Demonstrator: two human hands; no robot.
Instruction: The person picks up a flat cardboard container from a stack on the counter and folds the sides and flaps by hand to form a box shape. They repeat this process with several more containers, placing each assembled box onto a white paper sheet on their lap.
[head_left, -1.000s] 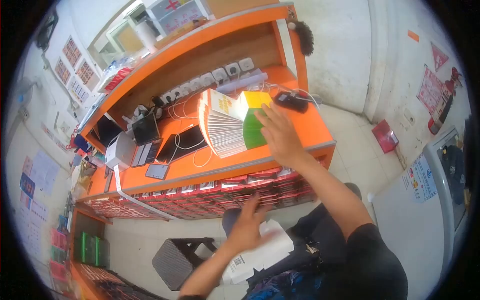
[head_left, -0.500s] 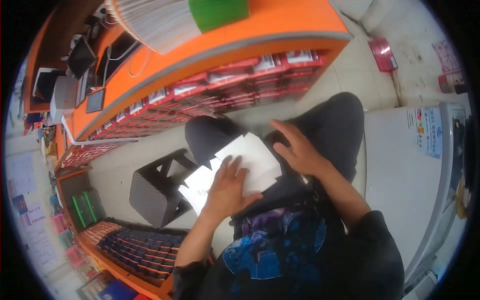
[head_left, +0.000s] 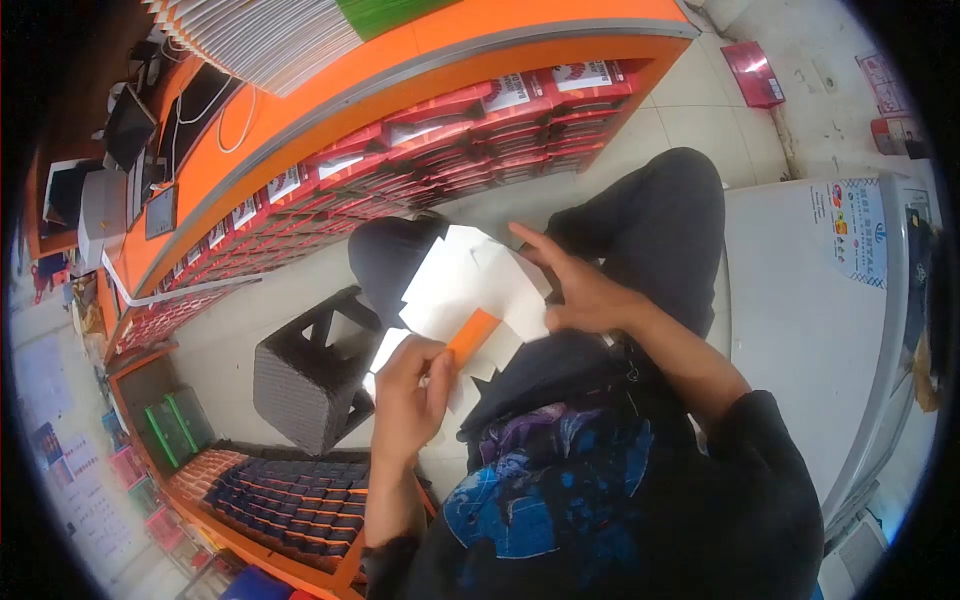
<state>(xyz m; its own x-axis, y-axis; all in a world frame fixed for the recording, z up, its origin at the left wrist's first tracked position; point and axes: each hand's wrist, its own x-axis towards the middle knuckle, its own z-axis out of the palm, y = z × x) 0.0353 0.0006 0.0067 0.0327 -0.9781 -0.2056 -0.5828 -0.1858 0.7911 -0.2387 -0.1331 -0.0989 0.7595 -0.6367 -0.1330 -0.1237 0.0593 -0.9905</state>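
Observation:
A white die-cut cardboard box blank [head_left: 465, 275] lies across my lap, with notched edges and flaps. One part of it is folded up and shows an orange outer face [head_left: 474, 336]. My left hand [head_left: 410, 385] pinches that orange part between thumb and fingers. At the right edge of the cardboard, my right hand [head_left: 590, 290] grips with the thumb near the close corner and the fingers reaching along the far side. Some of the fingertips are hidden by the cardboard.
A dark woven stool [head_left: 305, 385] stands left of my knees. Ahead runs an orange counter [head_left: 420, 40] bearing a stack of folded sheets [head_left: 260, 45], with red boxes [head_left: 470, 125] shelved beneath. A white fridge [head_left: 800, 320] is at my right, and an orange shelf with dark packets [head_left: 285, 500] at lower left.
My left hand has gone from lying flat on the white cardboard to pinching a part that now shows orange. My right hand has closed on the right edge. The view has shifted slightly.

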